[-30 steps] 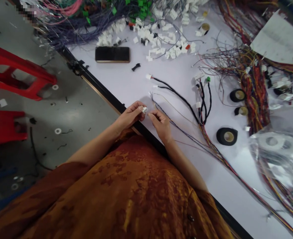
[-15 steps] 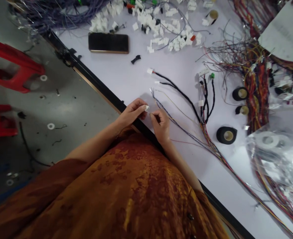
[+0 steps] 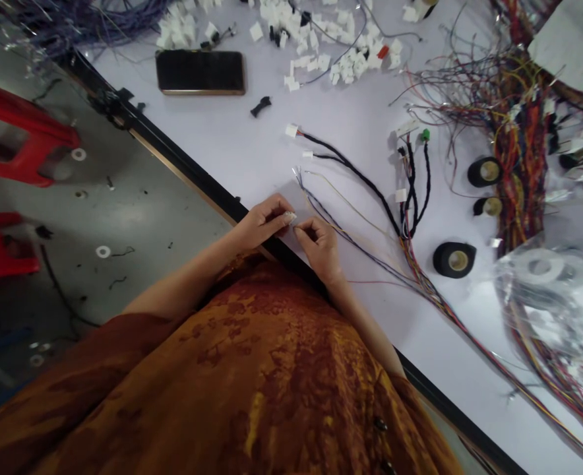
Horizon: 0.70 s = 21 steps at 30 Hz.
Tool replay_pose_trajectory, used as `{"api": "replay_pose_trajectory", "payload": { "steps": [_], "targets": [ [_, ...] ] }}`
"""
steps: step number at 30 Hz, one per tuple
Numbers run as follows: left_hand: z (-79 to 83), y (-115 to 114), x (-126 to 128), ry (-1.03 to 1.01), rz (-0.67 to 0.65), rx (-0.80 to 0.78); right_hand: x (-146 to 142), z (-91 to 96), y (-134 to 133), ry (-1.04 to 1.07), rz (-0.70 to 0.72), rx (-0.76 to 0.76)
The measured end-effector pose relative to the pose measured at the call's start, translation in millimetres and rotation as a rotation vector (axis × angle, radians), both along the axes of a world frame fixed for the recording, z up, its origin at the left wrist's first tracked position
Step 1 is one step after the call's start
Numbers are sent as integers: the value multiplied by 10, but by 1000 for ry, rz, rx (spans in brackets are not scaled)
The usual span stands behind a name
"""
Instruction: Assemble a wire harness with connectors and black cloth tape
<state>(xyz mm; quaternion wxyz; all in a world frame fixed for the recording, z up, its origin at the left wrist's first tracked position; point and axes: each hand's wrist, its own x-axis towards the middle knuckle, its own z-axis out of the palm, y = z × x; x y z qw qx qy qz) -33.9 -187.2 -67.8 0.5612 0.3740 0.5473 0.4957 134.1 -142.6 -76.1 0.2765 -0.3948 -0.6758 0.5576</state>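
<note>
Between the thumb and fingers of my left hand (image 3: 264, 223) is a small white connector housing (image 3: 289, 217), held just above the table's front edge. Close beside it, my right hand (image 3: 321, 249) is closed in a pinch on a thin wire whose tip points at the housing. A red wire (image 3: 375, 282) emerges from behind my right wrist and joins the wire harness (image 3: 432, 297); the fingers hide most of the held length. Blue and white loose wires (image 3: 324, 210) from the same harness lie just beyond my hands.
Black-sleeved branches (image 3: 353, 177) end in white connectors. Black tape rolls (image 3: 454, 260) sit at right, near bundled wires (image 3: 521, 171) and a plastic bag (image 3: 543, 290). A phone (image 3: 201, 72) and a pile of white housings (image 3: 351, 63) lie at the back. Red stools (image 3: 24, 148) stand on the floor.
The view has shifted slightly. My hands stay close together, with the right fingertips slightly lower and the housing turned a little in my left fingers.
</note>
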Motion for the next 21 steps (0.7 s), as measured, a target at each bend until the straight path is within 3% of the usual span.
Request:
{"api": "replay_pose_trajectory", "payload": {
  "steps": [4, 8, 12, 16, 19, 21],
  "targets": [
    [-49, -22, 27, 38, -8, 12, -20, -22, -55, 0, -42, 139],
    [-74, -28, 45, -20, 75, 20, -5, -53, -58, -13, -51, 167],
    [-79, -22, 62, 36, -2, 47, -23, -116, -66, -3, -48, 222],
    [-78, -19, 68, -1, 63, 42, -10, -92, -87, -2, -57, 209],
    [-74, -35, 37, -74, 70, 38, 121, 0, 37, -29, -54, 265],
    [-83, -44, 0, -139, 68, 16, 231, 53, 225, -111, -121, 379]
  ]
}}
